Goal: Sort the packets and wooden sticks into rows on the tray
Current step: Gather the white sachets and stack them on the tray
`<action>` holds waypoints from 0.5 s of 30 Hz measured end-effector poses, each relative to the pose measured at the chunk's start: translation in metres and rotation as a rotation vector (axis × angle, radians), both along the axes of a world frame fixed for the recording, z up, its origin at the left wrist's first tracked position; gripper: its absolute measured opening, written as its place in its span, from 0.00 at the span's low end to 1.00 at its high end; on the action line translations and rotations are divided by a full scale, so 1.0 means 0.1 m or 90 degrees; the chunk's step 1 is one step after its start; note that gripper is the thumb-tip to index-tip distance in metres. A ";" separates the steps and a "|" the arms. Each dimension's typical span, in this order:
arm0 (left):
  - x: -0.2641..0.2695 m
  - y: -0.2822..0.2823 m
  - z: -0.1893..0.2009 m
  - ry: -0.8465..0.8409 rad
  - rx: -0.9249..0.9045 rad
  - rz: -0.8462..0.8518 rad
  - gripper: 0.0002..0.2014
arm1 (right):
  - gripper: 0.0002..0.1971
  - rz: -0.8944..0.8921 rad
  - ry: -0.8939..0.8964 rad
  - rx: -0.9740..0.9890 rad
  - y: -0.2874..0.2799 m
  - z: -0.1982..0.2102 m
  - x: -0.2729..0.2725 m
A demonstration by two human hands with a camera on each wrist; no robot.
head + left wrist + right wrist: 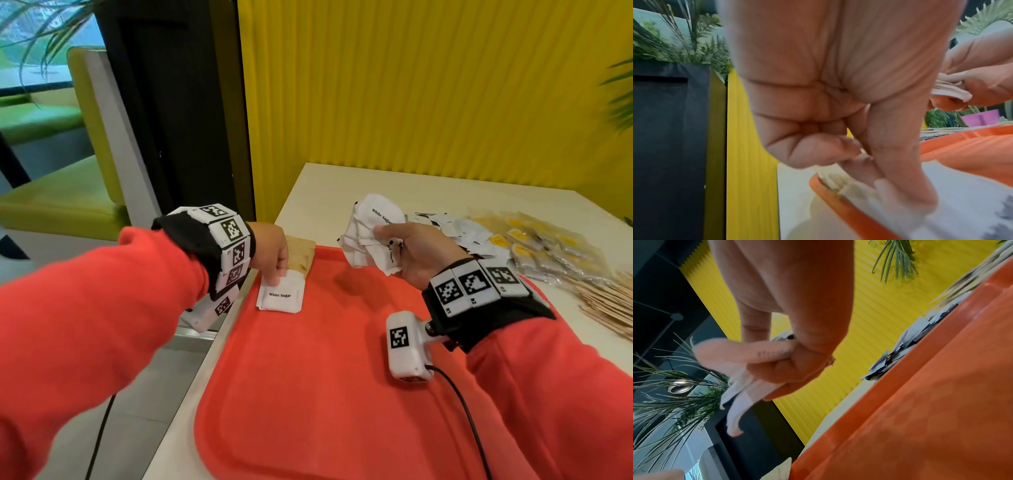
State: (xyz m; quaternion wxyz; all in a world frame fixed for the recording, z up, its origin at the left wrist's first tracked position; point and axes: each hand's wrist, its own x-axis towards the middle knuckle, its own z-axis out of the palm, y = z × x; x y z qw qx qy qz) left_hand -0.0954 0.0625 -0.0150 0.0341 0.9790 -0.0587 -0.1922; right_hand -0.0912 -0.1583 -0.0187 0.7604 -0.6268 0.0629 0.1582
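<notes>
left hand [274,253]: pinching white sugar packet [280,294] at red tray [325,377] far-left corner, overlapping brown packets [301,255] | right hand [407,250]: clutching sugar-packet bundle [371,233] above tray | risk: loose bundle may shed packets, scattering the row

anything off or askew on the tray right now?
Slightly. The brown packets at the red tray's far-left corner ride up over its rim, not lying flat. The White Sugar packet, under the left hand, overlaps them. The right hand's bunch of sugar packets looks crumpled.
</notes>
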 end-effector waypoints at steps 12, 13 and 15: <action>-0.05 -0.30 0.29 0.006 -0.454 0.063 0.14 | 0.07 0.042 0.020 0.029 0.06 -0.02 -0.06; -0.06 -0.34 0.28 0.023 -0.475 0.061 0.14 | 0.06 0.050 0.022 0.045 0.06 -0.01 -0.08; -0.07 -0.39 0.24 0.045 -0.503 0.050 0.12 | 0.06 0.055 0.020 0.059 0.06 -0.01 -0.10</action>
